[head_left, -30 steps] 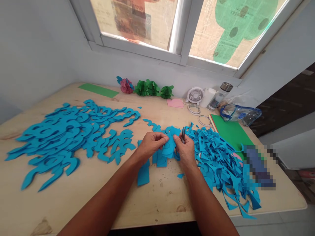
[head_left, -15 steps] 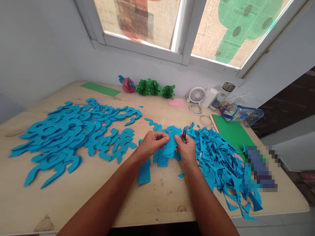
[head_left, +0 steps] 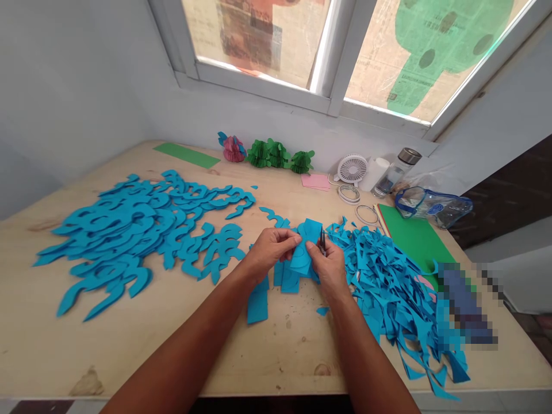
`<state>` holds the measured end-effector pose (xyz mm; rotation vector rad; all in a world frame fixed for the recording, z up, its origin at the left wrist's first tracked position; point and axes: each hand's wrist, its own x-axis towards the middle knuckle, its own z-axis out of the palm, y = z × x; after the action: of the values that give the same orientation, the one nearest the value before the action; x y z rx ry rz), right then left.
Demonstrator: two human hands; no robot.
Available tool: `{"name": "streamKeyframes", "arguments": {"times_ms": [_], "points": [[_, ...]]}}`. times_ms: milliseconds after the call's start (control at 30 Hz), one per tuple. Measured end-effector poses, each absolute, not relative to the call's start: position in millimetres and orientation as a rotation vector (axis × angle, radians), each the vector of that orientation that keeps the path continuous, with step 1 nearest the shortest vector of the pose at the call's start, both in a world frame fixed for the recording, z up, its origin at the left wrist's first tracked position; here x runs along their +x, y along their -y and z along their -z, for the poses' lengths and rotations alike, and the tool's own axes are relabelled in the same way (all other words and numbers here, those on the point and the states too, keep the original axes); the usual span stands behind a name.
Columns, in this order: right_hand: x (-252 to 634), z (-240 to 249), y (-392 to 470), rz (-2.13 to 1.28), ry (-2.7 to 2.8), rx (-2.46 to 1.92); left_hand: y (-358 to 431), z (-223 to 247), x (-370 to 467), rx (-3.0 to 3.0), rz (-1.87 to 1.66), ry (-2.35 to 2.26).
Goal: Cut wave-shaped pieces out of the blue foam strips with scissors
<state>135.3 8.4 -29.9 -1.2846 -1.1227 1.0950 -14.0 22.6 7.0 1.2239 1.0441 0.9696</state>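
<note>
Between both hands is a piece of blue paper point(head_left: 302, 259), with a curved outline or cut edge on it. My left hand point(head_left: 273, 247) pinches its left side with thumb and fingers. My right hand point(head_left: 331, 270) is closed around small dark scissors point(head_left: 323, 242), whose blades point up and away, and its thumb presses on the paper's right side. Beneath the hands lie blue paper strips point(head_left: 257, 307), partly covered. Just beyond the left hand are a few curvy blue cut-outs point(head_left: 275, 217).
A large heap of curvy blue cut-outs point(head_left: 123, 221) covers the left of the wooden table point(head_left: 181, 356). Blue scraps point(head_left: 388, 276) pile up on the right, beside green sheets point(head_left: 414, 238). Along the wall stand green paper ornaments point(head_left: 276, 154), a small fan point(head_left: 352, 169) and a bottle point(head_left: 397, 172).
The view has shifted slightly, so the table's contents appear farther right. The blue paper has turned or shifted between my fingers and shows a straighter upper edge. Both hands keep their grip.
</note>
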Motion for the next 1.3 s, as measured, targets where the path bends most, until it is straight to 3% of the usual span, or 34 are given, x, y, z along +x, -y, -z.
{"name": "streamKeyframes", "arguments": {"times_ms": [1300], "points": [[135.2,36.7,-10.9,-1.062,1.097,-1.305,-25.1,-3.1,-16.5,1.24,-0.957,-1.067]]}}
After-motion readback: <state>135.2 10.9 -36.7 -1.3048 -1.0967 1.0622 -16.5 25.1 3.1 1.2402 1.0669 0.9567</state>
